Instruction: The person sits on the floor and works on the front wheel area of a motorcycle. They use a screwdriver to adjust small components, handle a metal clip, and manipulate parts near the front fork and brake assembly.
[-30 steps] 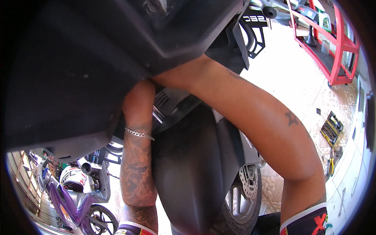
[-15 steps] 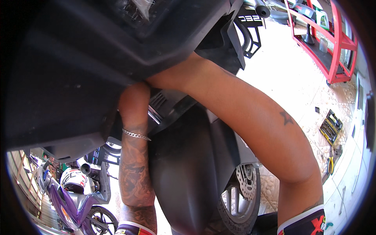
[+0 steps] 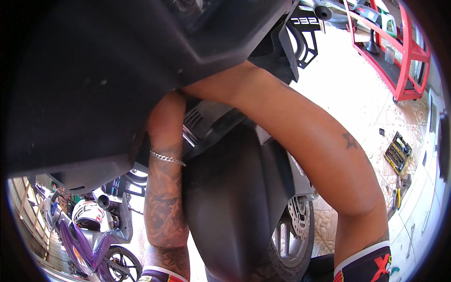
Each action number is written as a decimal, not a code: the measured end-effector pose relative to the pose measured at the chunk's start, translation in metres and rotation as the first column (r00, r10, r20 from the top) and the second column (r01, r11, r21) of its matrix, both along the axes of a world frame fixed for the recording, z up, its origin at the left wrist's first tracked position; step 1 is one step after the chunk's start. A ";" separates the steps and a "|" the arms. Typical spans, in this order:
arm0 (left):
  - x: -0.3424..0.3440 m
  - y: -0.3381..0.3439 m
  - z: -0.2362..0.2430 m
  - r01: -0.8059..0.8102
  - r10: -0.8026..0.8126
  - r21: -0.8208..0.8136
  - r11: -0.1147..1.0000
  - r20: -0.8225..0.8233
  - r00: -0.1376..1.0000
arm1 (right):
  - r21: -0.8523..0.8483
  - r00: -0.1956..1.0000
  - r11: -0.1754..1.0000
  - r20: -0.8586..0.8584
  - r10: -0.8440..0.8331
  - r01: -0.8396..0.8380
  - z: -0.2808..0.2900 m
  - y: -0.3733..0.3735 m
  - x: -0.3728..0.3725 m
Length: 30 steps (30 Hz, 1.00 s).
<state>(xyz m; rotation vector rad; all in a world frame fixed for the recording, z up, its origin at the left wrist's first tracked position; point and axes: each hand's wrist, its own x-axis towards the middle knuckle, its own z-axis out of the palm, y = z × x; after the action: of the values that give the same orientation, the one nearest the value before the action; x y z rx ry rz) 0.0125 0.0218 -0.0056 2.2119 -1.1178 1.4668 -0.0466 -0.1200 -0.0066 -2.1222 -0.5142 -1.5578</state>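
Two forearms, both hands hidden. One view only, head cam.

Head view: L forearm (image 3: 162,197) comes up from 6 o'clock, tattooed, chain bracelet (image 3: 167,158) at the wrist, and goes out of sight under the black scooter panel (image 3: 108,80) at about 11. R forearm (image 3: 310,145) enters from 5 o'clock, bends at the elbow and runs up-left under the same panel edge near 12. Neither hand shows: can't tell if open or closed, or what either has hold of. Panel fills the upper left half of frame, tilted over both wrists. Below it, black front fender (image 3: 235,207) at centre, between the arms, touching neither as far as I can see. Front wheel w/ brake disc (image 3: 299,218) just right of fender, at 5.

Around: purple scooter (image 3: 77,239) w/ white helmet (image 3: 88,214) at 8 o'clock, well apart. Red shelf cart (image 3: 399,61) at 2. Open socket set (image 3: 397,152) and pliers (image 3: 397,197) on the tiled floor at 3–4.

Step, as I judge it: both hands working blind behind the panel, prob. at a fastener or clip. Next move would call for feel rather than sight, w/ the panel kept steady so it doesn't drop on the fender.
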 end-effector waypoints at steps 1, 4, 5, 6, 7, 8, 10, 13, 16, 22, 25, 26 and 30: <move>0.002 -0.002 0.001 0.002 -0.002 0.008 1.000 0.031 1.000 | -0.003 1.000 1.000 0.003 0.006 -0.006 -0.002 0.000 0.000; 0.005 -0.005 0.002 0.047 -0.048 0.010 0.999 0.131 0.990 | -0.051 0.989 0.995 0.125 -0.077 0.084 -0.007 0.001 0.007; 0.005 -0.006 0.002 0.065 -0.066 0.007 0.998 0.132 0.989 | -0.055 0.981 0.990 0.150 -0.122 0.131 -0.009 0.002 0.011; 0.005 -0.006 0.002 0.084 -0.083 0.005 0.996 0.134 0.988 | -0.066 0.972 0.983 0.171 -0.159 0.172 -0.011 0.003 0.014; 0.004 -0.006 0.002 0.104 -0.104 0.005 0.995 0.140 0.985 | -0.065 0.968 0.976 0.154 -0.197 0.209 -0.013 0.004 0.017; 0.004 -0.006 0.003 0.109 -0.108 0.001 0.994 0.127 0.986 | -0.063 0.962 0.967 0.138 -0.235 0.246 -0.015 0.005 0.020; 0.001 -0.006 0.003 0.103 -0.101 -0.012 0.995 0.081 0.992 | -0.079 0.936 0.949 0.205 -0.285 0.306 -0.019 0.005 0.024; -0.001 -0.005 0.004 -0.008 0.006 0.029 1.000 0.055 0.998 | -0.063 0.913 0.952 0.308 -0.267 0.300 -0.026 0.000 0.020; 0.002 -0.008 0.004 0.088 -0.090 0.020 0.996 0.239 0.967 | 0.001 0.908 0.980 0.375 -0.186 0.201 -0.035 -0.008 0.008; 0.005 0.002 0.005 -0.257 0.172 0.216 0.942 0.348 0.922 | 0.136 0.953 0.989 0.285 -0.100 0.063 -0.045 -0.014 -0.005; 0.005 -0.004 0.005 -0.148 0.105 0.132 0.980 0.284 0.953 | 0.154 0.951 0.987 0.297 -0.088 0.043 -0.043 -0.014 -0.002; 0.003 -0.005 0.005 -0.148 0.119 0.127 0.981 0.214 0.970 | 0.158 0.950 0.986 0.297 -0.092 0.046 -0.043 -0.014 -0.001; -0.006 -0.005 0.007 -0.049 0.048 0.071 0.996 0.016 0.999 | 0.140 0.967 0.989 0.243 -0.083 0.050 -0.044 -0.016 0.000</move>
<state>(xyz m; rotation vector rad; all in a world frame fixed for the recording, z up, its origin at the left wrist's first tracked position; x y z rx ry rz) 0.0066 0.0172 0.0010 2.2948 -1.1461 1.4869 -0.0463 -0.1363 -0.0501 -1.8749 -0.4108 -1.8553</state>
